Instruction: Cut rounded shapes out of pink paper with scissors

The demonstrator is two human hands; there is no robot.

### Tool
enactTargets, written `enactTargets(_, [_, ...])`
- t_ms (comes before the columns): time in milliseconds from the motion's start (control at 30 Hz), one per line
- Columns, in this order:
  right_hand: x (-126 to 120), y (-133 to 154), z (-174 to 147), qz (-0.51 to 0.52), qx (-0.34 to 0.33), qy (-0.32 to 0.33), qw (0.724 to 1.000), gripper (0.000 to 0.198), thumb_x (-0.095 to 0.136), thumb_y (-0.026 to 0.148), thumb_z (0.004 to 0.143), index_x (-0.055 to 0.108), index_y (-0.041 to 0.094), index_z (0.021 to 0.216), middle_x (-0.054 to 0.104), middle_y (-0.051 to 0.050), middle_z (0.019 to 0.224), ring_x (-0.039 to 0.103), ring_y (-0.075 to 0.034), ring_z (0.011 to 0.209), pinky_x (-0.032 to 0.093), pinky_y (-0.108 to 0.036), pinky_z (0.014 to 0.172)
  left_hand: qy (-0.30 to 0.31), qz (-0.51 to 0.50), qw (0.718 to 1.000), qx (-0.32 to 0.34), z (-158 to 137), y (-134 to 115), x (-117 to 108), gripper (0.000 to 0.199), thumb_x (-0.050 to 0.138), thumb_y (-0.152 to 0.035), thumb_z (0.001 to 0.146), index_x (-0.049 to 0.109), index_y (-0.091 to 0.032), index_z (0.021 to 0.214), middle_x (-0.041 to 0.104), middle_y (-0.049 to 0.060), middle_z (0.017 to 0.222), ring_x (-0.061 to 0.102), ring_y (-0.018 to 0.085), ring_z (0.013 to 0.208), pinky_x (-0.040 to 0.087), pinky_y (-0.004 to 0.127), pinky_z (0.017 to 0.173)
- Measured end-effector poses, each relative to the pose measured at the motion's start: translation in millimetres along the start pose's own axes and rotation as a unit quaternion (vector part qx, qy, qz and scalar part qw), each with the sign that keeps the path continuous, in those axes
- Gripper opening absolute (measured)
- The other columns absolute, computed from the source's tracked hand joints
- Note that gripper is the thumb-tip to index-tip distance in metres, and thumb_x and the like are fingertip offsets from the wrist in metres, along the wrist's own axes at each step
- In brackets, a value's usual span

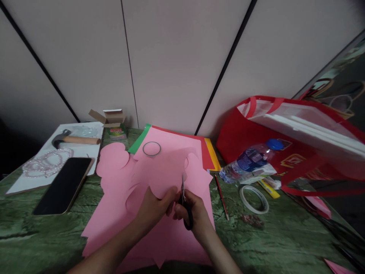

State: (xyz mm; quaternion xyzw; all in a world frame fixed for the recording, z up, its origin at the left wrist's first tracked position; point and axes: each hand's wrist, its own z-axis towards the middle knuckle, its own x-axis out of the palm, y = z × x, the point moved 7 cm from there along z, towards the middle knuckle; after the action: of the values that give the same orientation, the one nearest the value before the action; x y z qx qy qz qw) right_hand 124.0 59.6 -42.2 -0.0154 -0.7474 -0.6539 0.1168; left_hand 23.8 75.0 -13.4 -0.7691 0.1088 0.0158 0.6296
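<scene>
My right hand [195, 211] is closed around the black-handled scissors [183, 186], their blades pointing away from me over pink paper. Close beside the scissors, my left hand [161, 203] pinches a piece of pink paper [167, 180] between thumb and fingers. The edges of that piece blend with the pink sheets under it, so its outline is hard to make out. Beneath both hands lie several overlapping pink sheets [114, 228], some with rounded cut edges. A thin dark ring [151, 148] rests on the pink paper farther back.
At left are a phone [64, 186], a hammer [82, 140], clear beads [47, 163] and a small open box [116, 129]. To the right lie a red pencil [222, 199], a tape roll [242, 198], a water bottle [248, 161] and a red bag [236, 129]. A wall panel [171, 68] stands behind.
</scene>
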Motion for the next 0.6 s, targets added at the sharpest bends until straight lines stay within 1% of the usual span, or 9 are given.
enactTargets(200, [-2.4,-2.3,-0.7,-0.003,0.016,-0.015,1.000,0.028,0.068,0.037,0.059,0.050,0.017,0.067,0.052,0.006,0.049,0.048,-0.008,0.043,0.039,-0.019,0.041,0.003,0.008,1.000,0.009,0.4,1.0,-1.2,0.042,0.047,-0.028,0.077,0.042,-0.017,0.036,0.043,-0.005,0.031,0.041,0.007,0.031,0.031,0.018,0.036])
enactTargets(433, [-3.4,-2.6,-1.2,-0.023,0.025,-0.026,0.999,0.019,0.063,0.029,0.060,0.049,0.017,0.066,0.050,0.007,0.047,0.045,-0.006,0.038,0.039,-0.019,0.038,-0.011,0.030,0.999,0.017,0.3,1.9,-4.8,0.043,0.048,-0.030,0.077,0.042,-0.018,0.036,0.043,-0.005,0.031,0.042,0.007,0.031,0.033,0.018,0.038])
enactTargets(600, [-3.7,-5.0,-0.6,-0.015,0.029,-0.027,0.999,0.016,0.062,0.024,0.059,0.049,0.017,0.065,0.048,0.008,0.046,0.045,-0.006,0.037,0.038,-0.018,0.037,-0.016,0.033,0.999,0.013,1.6,1.5,-4.6,0.044,0.049,-0.031,0.076,0.041,-0.018,0.035,0.042,-0.005,0.031,0.042,0.007,0.032,0.033,0.019,0.038])
